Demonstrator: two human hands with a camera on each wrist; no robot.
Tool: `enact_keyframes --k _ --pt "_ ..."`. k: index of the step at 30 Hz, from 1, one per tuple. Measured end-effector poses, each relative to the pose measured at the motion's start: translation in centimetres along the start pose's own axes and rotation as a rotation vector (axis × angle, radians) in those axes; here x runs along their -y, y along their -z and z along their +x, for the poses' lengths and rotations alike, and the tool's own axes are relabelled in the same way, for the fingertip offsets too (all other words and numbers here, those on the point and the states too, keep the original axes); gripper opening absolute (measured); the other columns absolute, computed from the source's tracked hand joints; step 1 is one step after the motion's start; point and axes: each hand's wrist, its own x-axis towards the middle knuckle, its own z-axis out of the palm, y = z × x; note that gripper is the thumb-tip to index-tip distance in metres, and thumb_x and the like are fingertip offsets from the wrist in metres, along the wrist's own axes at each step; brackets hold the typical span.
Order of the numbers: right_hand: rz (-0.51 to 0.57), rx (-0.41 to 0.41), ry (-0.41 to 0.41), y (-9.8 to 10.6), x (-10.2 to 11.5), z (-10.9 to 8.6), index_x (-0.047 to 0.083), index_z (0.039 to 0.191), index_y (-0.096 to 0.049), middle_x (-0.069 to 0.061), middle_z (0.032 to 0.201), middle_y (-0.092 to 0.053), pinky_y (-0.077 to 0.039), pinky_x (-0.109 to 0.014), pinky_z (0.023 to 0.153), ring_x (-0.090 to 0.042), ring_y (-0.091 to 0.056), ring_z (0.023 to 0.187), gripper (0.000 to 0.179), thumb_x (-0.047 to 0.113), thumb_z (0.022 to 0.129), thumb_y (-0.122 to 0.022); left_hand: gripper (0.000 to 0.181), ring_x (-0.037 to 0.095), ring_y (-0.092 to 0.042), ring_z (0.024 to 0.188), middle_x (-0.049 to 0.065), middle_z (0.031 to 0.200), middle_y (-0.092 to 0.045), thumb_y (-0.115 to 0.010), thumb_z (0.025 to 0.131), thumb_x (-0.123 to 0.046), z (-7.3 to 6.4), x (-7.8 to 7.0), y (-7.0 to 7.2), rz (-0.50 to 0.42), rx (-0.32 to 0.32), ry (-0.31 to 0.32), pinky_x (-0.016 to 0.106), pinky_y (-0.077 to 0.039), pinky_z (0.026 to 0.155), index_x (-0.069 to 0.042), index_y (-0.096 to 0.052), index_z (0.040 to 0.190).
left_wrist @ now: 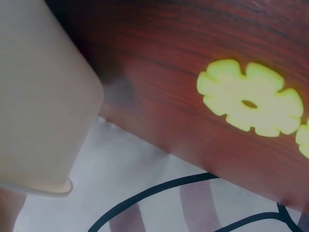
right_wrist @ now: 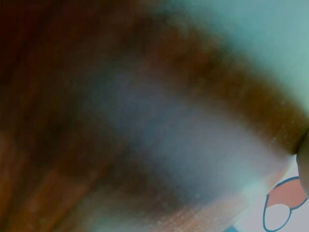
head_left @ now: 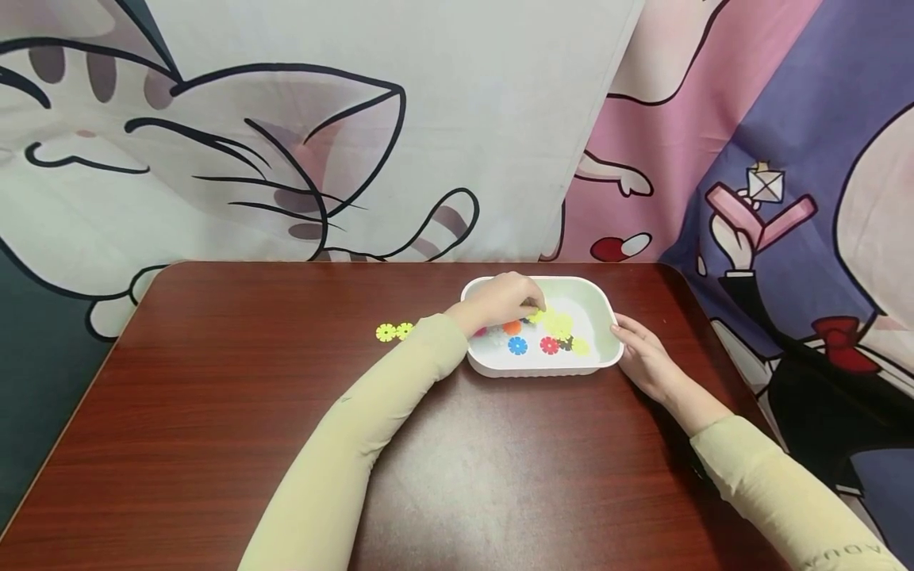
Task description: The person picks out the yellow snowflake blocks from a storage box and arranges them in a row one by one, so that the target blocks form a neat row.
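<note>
A white plastic tray (head_left: 493,366) with rounded corners stands on the table, holding several notched plastic discs, among them a blue disc (head_left: 517,346), a red disc (head_left: 549,346) and an orange disc (head_left: 512,327). My left hand (head_left: 504,300) reaches over the tray's left side, fingers bent down, and pinches a yellow disc (head_left: 536,316) at the fingertips. At the tray's right end my right hand (head_left: 646,361) grips the rim, thumb near the top edge and fingers along the outside. The right wrist view is mostly blurred.
Left of the tray, two yellow flower-shaped discs (head_left: 385,332) lie side by side on the brown wooden table (head_left: 236,412); the left wrist view shows one yellow disc (left_wrist: 231,92) up close. Behind the table's far edge hangs a cartoon-printed cloth (head_left: 500,119).
</note>
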Motion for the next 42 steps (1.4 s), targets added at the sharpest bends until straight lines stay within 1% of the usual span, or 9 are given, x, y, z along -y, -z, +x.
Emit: enact_keyframes --k 5,9,13,18,23,28,33,38,42 --pt "0.003 -0.001 0.001 -0.1 0.1 0.1 0.004 0.127 -0.046 -0.004 0.122 -0.057 -0.047 -0.022 0.092 -0.011 -0.055 0.112 0.030 0.002 0.101 -0.032 0.017 0.003 -0.060 0.096 -0.010 0.102 -0.070 -0.065 0.090 -0.019 -0.9 -0.6 1.0 -0.007 -0.026 -0.002 0.018 -0.045 0.091 -0.019 -0.073 0.104" --pt "-0.001 0.003 0.002 -0.1 0.1 0.2 0.003 0.127 -0.046 -0.004 0.121 -0.058 -0.047 -0.022 0.092 -0.012 -0.055 0.111 0.029 0.002 0.101 -0.033 0.017 0.003 -0.060 0.099 -0.010 0.104 -0.069 -0.065 0.090 -0.021 -1.6 -0.5 1.6 -0.015 -0.054 0.005 0.019 -0.044 0.093 -0.021 -0.073 0.105" --pt "-0.013 0.006 0.007 -0.1 0.0 0.3 0.003 0.128 -0.045 -0.004 0.121 -0.058 -0.047 -0.022 0.092 -0.012 -0.055 0.110 0.029 0.003 0.101 -0.034 0.017 0.004 -0.060 0.098 -0.009 0.103 -0.069 -0.065 0.089 -0.022 -2.4 0.0 2.2 -0.036 -0.087 0.011 0.021 -0.044 0.093 -0.021 -0.073 0.104" --pt "-0.010 0.008 0.014 -0.2 0.1 0.4 0.003 0.126 -0.047 -0.004 0.120 -0.058 -0.047 -0.022 0.092 -0.012 -0.056 0.109 0.029 0.003 0.100 -0.035 0.018 0.005 -0.059 0.099 -0.008 0.105 -0.069 -0.065 0.089 -0.023 -3.6 1.0 2.8 -0.060 -0.119 0.056 0.020 -0.045 0.091 -0.021 -0.072 0.106" --pt "0.000 0.013 0.013 -0.2 0.2 0.4 0.003 0.126 -0.047 -0.004 0.120 -0.058 -0.047 -0.023 0.092 -0.012 -0.056 0.110 0.029 0.003 0.101 -0.035 0.017 0.006 -0.060 0.096 -0.006 0.102 -0.069 -0.067 0.088 -0.021 -4.8 1.9 3.4 -0.107 -0.191 0.074 0.022 -0.048 0.088 -0.020 -0.073 0.104" --pt "0.000 0.013 0.008 -0.1 0.2 0.2 0.003 0.128 -0.046 -0.004 0.122 -0.057 -0.046 -0.023 0.093 -0.012 -0.055 0.112 0.029 0.003 0.101 -0.035 0.015 0.006 -0.061 0.092 -0.005 0.100 -0.070 -0.068 0.087 -0.019 -6.0 2.7 4.0 -0.128 -0.254 0.100 0.023 -0.049 0.084 -0.019 -0.074 0.101" --pt "-0.005 0.020 0.015 -0.1 0.1 0.1 0.003 0.128 -0.046 -0.004 0.122 -0.058 -0.047 -0.022 0.092 -0.011 -0.055 0.112 0.030 0.003 0.101 -0.034 0.014 0.006 -0.060 0.090 -0.005 0.099 -0.069 -0.067 0.088 -0.020 -7.3 3.1 4.7 -0.149 -0.267 0.119 0.023 -0.048 0.082 -0.019 -0.074 0.101" --pt "0.004 0.021 0.020 0.0 0.1 0.0 0.002 0.128 -0.046 -0.005 0.122 -0.058 -0.047 -0.022 0.092 -0.012 -0.056 0.111 0.030 0.002 0.101 -0.033 0.015 0.006 -0.060 0.093 -0.006 0.100 -0.070 -0.067 0.088 -0.021 -8.7 3.5 5.4 -0.149 -0.273 0.140 0.023 -0.049 0.083 -0.019 -0.073 0.102" --pt "0.010 0.025 0.019 -0.1 0.0 -0.1 0.001 0.129 -0.044 -0.006 0.122 -0.057 -0.047 -0.023 0.092 -0.012 -0.055 0.112 0.031 0.001 0.101 -0.032 0.016 0.007 -0.061 0.092 -0.006 0.098 -0.071 -0.068 0.087 -0.017 -10.0 3.9 5.7 -0.159 -0.299 0.143 0.024 -0.049 0.081 -0.018 -0.074 0.101"
